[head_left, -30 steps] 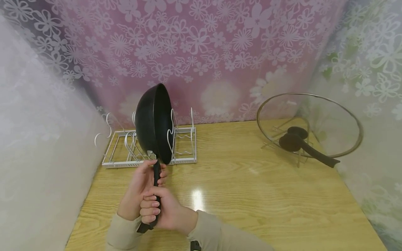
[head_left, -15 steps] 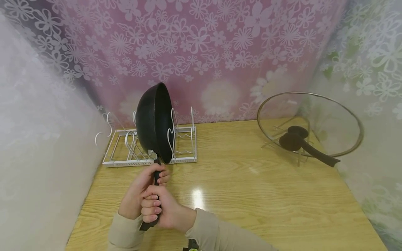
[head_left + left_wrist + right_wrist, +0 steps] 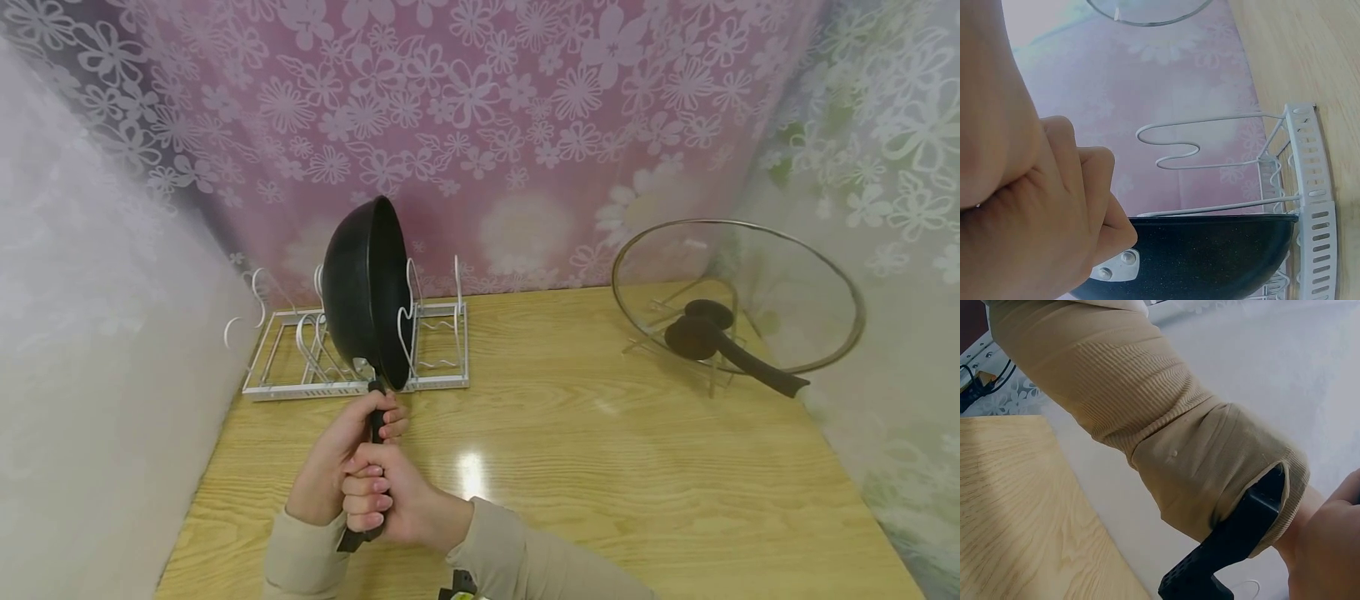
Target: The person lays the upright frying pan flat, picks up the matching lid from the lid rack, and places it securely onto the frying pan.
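Observation:
A black wok (image 3: 348, 287) stands on edge in a white wire pan rack (image 3: 303, 390), its hollow side facing right and its handle (image 3: 377, 427) toward me. My left hand (image 3: 330, 462) grips the handle just below the metal bracket, thumb across it. Lower down, my right hand (image 3: 397, 498) curls its fingers round the same handle, whose end sticks out beneath the fist. In the left wrist view a hand (image 3: 1047, 212) lies beside the wok's riveted bracket (image 3: 1117, 265). The right wrist view mostly shows a beige sleeve (image 3: 1179, 425) with a black mount; the wok is outside it.
A large glass lid (image 3: 855, 308) with a dark handle (image 3: 757, 367) leans tilted on a wire stand (image 3: 712, 383) at the right. Wood-grain tabletop (image 3: 570, 483) lies between rack and lid. Pale walls stand at both sides, with a pink flowered cloth (image 3: 480, 167) behind.
My left thumb has moved from along the handle to across it, as that hand shifts slightly. The handle's lower end has moved a little right and up. The wok stays in the rack.

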`<state>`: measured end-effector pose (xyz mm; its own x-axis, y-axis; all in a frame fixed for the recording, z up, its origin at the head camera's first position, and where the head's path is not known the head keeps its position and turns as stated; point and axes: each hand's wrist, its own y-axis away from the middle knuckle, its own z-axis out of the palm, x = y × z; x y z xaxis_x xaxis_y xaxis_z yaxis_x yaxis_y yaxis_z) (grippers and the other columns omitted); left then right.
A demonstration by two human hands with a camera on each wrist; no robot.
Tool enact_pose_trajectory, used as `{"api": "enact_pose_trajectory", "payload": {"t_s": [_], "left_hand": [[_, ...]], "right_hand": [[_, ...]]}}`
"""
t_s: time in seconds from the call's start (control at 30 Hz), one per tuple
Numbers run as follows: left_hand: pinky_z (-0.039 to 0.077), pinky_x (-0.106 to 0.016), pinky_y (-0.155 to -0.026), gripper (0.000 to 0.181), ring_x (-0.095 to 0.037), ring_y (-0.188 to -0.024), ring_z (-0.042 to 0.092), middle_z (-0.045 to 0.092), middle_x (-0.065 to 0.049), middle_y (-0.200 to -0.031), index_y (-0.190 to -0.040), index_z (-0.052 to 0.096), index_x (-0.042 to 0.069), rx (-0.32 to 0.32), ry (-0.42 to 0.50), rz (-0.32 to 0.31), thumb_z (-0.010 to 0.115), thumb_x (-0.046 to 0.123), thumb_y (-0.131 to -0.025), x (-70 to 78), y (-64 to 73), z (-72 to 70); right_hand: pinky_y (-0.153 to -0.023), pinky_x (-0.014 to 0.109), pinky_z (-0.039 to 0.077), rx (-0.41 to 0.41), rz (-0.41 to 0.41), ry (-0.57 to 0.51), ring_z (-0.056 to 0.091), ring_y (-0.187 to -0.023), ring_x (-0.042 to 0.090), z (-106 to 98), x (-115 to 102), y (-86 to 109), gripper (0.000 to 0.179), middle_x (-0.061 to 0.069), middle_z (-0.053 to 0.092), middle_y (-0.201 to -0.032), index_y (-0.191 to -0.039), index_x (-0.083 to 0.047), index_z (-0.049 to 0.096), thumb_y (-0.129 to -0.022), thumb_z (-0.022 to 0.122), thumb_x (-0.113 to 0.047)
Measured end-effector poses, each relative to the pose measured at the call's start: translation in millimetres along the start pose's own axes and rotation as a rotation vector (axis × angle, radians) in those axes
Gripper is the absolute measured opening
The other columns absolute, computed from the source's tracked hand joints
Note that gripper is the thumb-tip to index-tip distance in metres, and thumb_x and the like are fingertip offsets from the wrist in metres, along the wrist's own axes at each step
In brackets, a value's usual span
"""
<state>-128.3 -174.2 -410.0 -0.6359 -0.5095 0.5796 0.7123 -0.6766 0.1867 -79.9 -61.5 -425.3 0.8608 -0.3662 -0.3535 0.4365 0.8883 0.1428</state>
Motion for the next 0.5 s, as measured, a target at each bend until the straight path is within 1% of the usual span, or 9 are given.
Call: {"api": "enact_pose_trajectory", "payload": {"t_s": [0.23, 0.37, 0.4, 0.5], "left_hand": [[0.045, -0.014, -0.052, 0.037, -0.003, -0.056, 0.046, 0.045, 0.004, -0.065, -0.078, 0.045, 0.012, 0.024, -0.032, 0.029, 0.016, 0.002, -0.099, -0.2, 1.2, 4.5], [0.045, -0.014, -0.052, 0.036, -0.003, -0.056, 0.046, 0.046, 0.005, -0.066, -0.078, 0.046, 0.012, 0.039, -0.054, 0.042, 0.019, 0.002, -0.1, -0.5, 2.2, 7.7], [0.045, -0.014, -0.052, 0.035, -0.003, -0.057, 0.046, 0.046, 0.005, -0.066, -0.078, 0.045, 0.012, 0.038, -0.059, 0.046, 0.02, 0.002, -0.1, -0.5, 2.6, 8.8], [0.045, -0.014, -0.054, 0.033, -0.003, -0.058, 0.045, 0.045, 0.004, -0.067, -0.08, 0.045, 0.013, 0.038, -0.069, 0.058, 0.021, 0.002, -0.1, -0.5, 3.8, 12.6]], "right_hand": [[-0.037, 0.015, 0.019, -0.019, 0.018, 0.018, 0.036, -0.031, -0.002, 1.5, -1.2, 1.9, 0.043, -0.015, 0.035, -0.038, -0.046, -0.024, 0.03, -0.088, 0.028, -0.015], [-0.036, 0.014, 0.019, -0.028, 0.004, 0.042, 0.035, -0.03, -0.002, 4.4, -1.5, 3.8, 0.042, -0.016, 0.035, -0.037, -0.045, -0.024, 0.029, -0.087, 0.029, -0.015], [-0.036, 0.014, 0.018, -0.032, -0.007, 0.054, 0.033, -0.03, -0.002, 5.3, -1.5, 4.4, 0.042, -0.016, 0.034, -0.037, -0.045, -0.024, 0.028, -0.086, 0.028, -0.014], [-0.036, 0.014, 0.017, -0.044, -0.008, 0.058, 0.033, -0.03, -0.003, 7.7, -2.0, 6.1, 0.043, -0.016, 0.035, -0.037, -0.045, -0.025, 0.029, -0.086, 0.028, -0.015]]}}
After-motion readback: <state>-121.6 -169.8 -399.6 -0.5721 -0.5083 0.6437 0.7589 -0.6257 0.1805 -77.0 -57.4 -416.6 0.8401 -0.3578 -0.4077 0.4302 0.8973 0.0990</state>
